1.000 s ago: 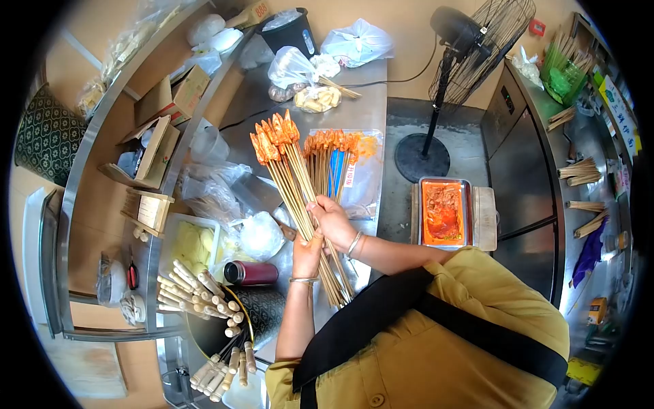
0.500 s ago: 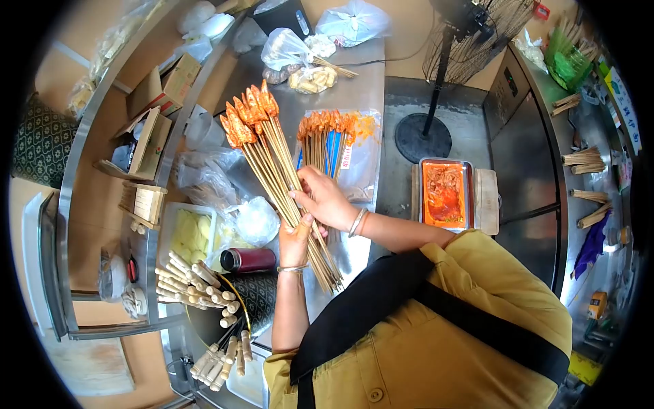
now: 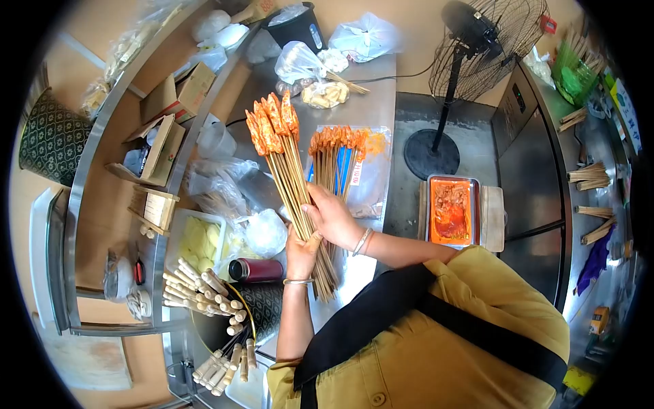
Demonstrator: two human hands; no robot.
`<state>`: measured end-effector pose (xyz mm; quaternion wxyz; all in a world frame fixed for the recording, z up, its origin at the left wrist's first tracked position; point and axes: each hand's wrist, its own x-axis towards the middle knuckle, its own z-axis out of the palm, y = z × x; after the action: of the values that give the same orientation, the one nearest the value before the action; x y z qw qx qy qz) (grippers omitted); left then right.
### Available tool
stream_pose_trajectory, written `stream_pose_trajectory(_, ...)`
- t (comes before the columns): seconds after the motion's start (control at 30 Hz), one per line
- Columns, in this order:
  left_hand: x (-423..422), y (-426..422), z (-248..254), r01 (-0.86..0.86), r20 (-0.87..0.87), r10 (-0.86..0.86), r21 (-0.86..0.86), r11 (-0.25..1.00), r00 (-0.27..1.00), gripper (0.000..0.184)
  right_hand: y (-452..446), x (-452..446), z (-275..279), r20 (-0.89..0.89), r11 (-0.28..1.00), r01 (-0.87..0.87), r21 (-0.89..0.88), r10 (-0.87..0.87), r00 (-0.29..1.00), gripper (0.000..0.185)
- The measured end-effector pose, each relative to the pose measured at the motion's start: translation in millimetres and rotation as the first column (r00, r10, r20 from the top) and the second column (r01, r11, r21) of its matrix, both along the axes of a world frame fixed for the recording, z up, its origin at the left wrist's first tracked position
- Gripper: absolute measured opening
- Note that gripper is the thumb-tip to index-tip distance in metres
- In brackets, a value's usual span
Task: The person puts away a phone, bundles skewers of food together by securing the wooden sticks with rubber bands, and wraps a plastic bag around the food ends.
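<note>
A thick bundle of bamboo skewers [image 3: 289, 176] slants up and away over the steel counter, orange-red sauced meat at its far end. Low on the sticks, my left hand [image 3: 302, 252] is wrapped round the bundle. Just above it, my right hand [image 3: 334, 217] grips the same sticks from the right side. Some of the fingers are hidden behind the sticks. Beyond my right hand, a second group of sauced skewers [image 3: 335, 144] lies on a clear plastic bag [image 3: 373, 180] with a blue area under the sticks.
At the left are a maroon thermos [image 3: 262, 270], a tub of pale yellow slices [image 3: 199, 242] and a container of wooden-handled sticks [image 3: 204, 290]. A tray of red sauced meat [image 3: 452, 211] sits at the right. Behind it stands a black fan [image 3: 446, 95]. Plastic bags [image 3: 364, 35] lie at the back.
The bundle has turned a little more upright, its meat end shifting right, with both hands still round the sticks. The whole view has moved slightly.
</note>
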<state>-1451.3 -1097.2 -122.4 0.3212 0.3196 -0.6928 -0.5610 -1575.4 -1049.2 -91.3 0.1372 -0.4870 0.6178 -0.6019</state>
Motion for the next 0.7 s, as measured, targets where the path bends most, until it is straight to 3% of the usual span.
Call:
stream_pose_trajectory(0.13,4.5,-5.4,-1.9,-0.008,0.046,0.014,-0.108,0.994,0.999,0.035,-2.6,4.3,-3.3,0.045,0.999,0.02,-0.038,-0.018,0.999,0.036)
stream_pose_trajectory(0.2,6.8,-5.3,4.4,0.017,0.204,0.02,-0.181,0.983,0.979,0.03,-2.0,5.5,-4.3,0.068,0.997,0.035,-0.071,-0.03,0.997,0.033)
stream_pose_trajectory(0.23,6.8,-5.3,3.7,0.014,0.204,0.023,-0.178,0.984,0.979,0.03,-0.5,5.5,-2.7,0.097,0.999,0.029,-0.044,-0.025,0.995,0.03)
stream_pose_trajectory(0.37,5.9,-6.4,-5.4,0.018,0.156,-0.013,-0.034,0.999,0.988,0.027,-1.7,2.7,-5.9,0.11,0.997,0.058,-0.056,-0.052,0.993,0.02)
stream_pose_trajectory(0.43,0.7,2.3,10.0,0.062,0.058,-0.078,0.233,0.97,0.995,0.022,-2.6,0.5,-8.1,0.152,0.999,0.023,-0.022,-0.02,0.988,0.019)
stream_pose_trajectory(0.6,-1.4,5.2,20.0,0.053,0.099,-0.071,0.169,0.984,0.993,0.016,-7.9,-8.4,-13.5,0.244,0.991,-0.134,0.025,0.124,0.962,0.018)
stream_pose_trajectory(0.67,-4.3,10.8,18.6,0.074,0.073,-0.091,0.208,0.975,0.993,0.016,-2.4,-10.7,-1.2,0.425,0.97,-0.238,0.039,0.199,0.883,0.024)
stream_pose_trajectory(0.7,-5.1,14.0,17.7,0.096,0.048,-0.111,0.247,0.964,0.993,0.015,-5.2,-10.1,-0.9,0.426,0.97,-0.239,0.042,0.199,0.883,0.024)
